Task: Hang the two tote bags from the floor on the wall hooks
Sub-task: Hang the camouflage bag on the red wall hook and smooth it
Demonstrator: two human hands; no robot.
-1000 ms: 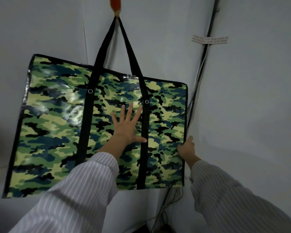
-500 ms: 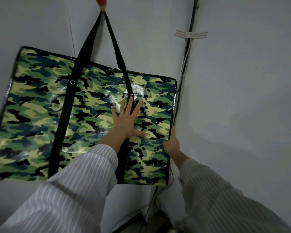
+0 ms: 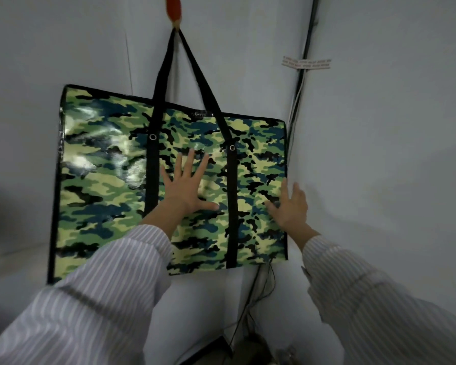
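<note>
Green camouflage, glossy and catching the light: tote bag [image 3: 103, 180] up on the wall [image 3: 63, 48], hung by both black straps [image 3: 161, 83] from a red hook [image 3: 173, 9] at the top of the view. Lying flat against the wall, right edge just beside the corner and the cables [image 3: 298, 101] running down it under a taped white label [image 3: 307, 63]. Left hand [image 3: 187, 188] pressed on the front panel between the two straps, fingers straight and fanned, gripping nothing. Right hand [image 3: 290, 206] at the bag's right edge, fingers straight and loose, likewise gripping nothing; touching the panel or just off it, hard to say through the blur. Looks like smoothing and settling rather than lifting, with the weight apparently borne by the hook already. So, by this view: one bag hung, or as good as hung once released without slipping. Second bag nowhere in sight, no second hook in sight either, floor mostly cut off below the striped sleeves [image 3: 111, 299]. Left to do, presumably: letting go, turning to the floor, finding the other tote, carrying it to a free hook. Roughly halfway, then, judging from one bag up out of two. Worth watching: both straps bunched at the lower end of that hook, and a slick panel apt to swing on release.
</note>
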